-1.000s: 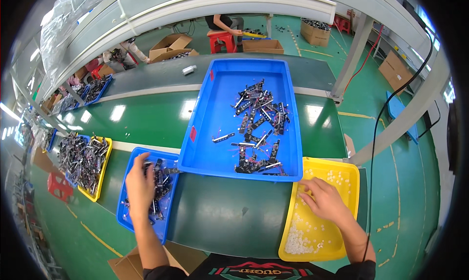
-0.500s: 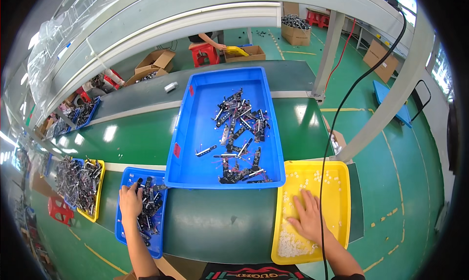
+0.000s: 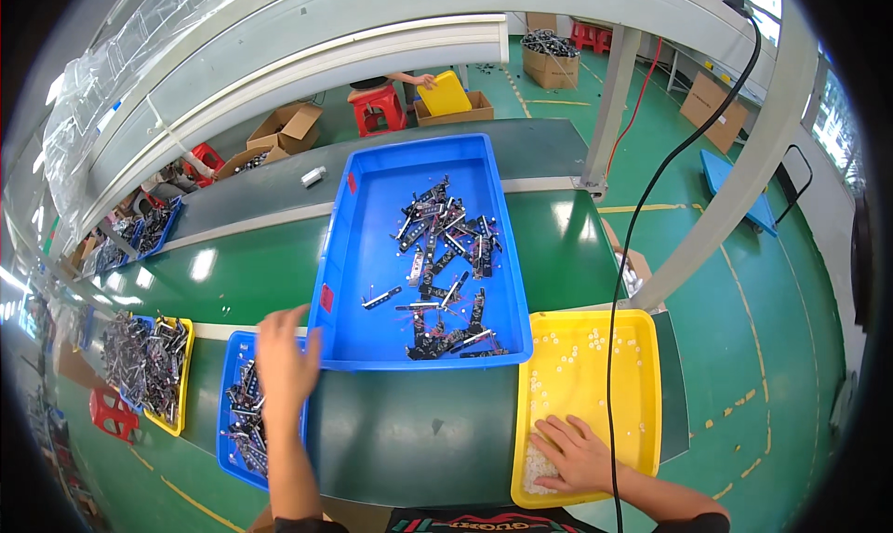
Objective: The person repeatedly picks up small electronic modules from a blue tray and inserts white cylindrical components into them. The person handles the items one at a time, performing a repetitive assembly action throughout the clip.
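My left hand (image 3: pixel 286 358), blurred by motion, is raised over the gap between the small blue tray (image 3: pixel 223 431) and the large blue tray (image 3: pixel 321 254); whether its fingers hold anything cannot be made out. Under that forearm lie black strip-shaped electronic parts with thin wires (image 3: pixel 246 412) in the small tray. My right hand (image 3: pixel 572 454) rests palm down with fingers apart in the yellow tray (image 3: pixel 654 412), against a heap of small white pieces (image 3: pixel 537 470). More white pieces are scattered toward that tray's far end. Similar black parts (image 3: pixel 433 240) lie piled inside the large tray.
A black cable (image 3: pixel 642 198) hangs across the yellow tray near my right hand. Metal posts (image 3: pixel 609 105) and a beam frame the bench. Filled trays (image 3: pixel 186 375) stand at the left. Beyond the bench, a person's hand (image 3: pixel 424 81) holds a yellow tray (image 3: pixel 445 94) by a carton.
My left hand has lifted from the small blue tray and moved up and right. My right hand has drawn back toward me onto the white heap. The far person's yellow tray has tilted up.
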### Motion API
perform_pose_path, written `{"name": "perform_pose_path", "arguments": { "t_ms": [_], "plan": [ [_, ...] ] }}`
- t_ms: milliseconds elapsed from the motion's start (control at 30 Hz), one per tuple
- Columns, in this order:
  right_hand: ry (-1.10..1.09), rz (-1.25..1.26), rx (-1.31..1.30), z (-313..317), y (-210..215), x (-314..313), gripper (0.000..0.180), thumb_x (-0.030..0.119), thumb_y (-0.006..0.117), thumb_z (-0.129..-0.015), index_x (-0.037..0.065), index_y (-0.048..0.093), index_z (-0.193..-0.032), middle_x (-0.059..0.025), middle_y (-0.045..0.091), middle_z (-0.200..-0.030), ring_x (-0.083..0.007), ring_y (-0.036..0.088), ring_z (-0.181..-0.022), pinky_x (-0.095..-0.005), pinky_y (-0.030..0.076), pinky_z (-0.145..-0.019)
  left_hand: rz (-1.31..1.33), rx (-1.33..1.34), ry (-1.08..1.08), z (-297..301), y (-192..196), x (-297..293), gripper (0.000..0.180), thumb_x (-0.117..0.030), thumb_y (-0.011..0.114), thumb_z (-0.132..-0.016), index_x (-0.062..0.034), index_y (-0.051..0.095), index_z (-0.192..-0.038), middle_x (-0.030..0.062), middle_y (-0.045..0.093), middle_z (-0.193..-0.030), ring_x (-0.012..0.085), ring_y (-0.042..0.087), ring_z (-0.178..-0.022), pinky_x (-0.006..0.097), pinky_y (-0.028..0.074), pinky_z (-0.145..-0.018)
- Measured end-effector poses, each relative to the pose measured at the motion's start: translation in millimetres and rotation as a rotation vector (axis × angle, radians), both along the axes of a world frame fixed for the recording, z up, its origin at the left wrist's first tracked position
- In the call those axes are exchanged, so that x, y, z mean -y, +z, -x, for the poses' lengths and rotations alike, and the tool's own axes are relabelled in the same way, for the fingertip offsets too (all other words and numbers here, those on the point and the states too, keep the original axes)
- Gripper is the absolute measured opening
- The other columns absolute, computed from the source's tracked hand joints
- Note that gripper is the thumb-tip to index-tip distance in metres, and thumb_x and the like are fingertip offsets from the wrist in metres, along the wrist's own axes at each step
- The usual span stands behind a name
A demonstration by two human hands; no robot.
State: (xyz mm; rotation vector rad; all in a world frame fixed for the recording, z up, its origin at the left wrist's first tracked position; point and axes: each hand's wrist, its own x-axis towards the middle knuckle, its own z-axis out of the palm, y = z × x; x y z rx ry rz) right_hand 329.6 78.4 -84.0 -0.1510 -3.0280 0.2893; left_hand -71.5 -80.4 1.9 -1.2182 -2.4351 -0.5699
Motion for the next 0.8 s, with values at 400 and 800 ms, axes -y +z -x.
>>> {"name": "perform_pose_path", "arguments": {
  "t_ms": [400, 800],
  "plan": [
    [0.135, 0.068, -0.12, -7, -13, -4, 0.048, 0.042, 0.064, -0.08, 0.01, 0.06, -0.115, -0.0075, 0.057, -0.116, -0.0225, 0.055, -0.104, -0.0357, 0.041, -0.09, 0.477, 0.277, -0.273, 4, -70, -120, 0.063, -0.025, 0.069, -0.08, -0.0001, 0.044, -0.133, 0.0223, 0.055, -0.12, 0.0394, 0.048, -0.117, 0.044, 0.039, -0.1],
    [0.225, 0.029, -0.075, 4, -12, 4, 0.027, 0.039, 0.061, -0.082, 0.013, 0.057, -0.086, -0.0023, 0.05, -0.081, -0.0181, 0.052, -0.075, -0.0308, 0.041, -0.068, 0.453, 0.417, -0.352, 8, -82, -108, 0.048, -0.006, 0.063, -0.077, -0.0088, 0.053, -0.124, 0.0195, 0.06, -0.106, 0.0385, 0.059, -0.102, 0.047, 0.048, -0.088]
  ]
}}
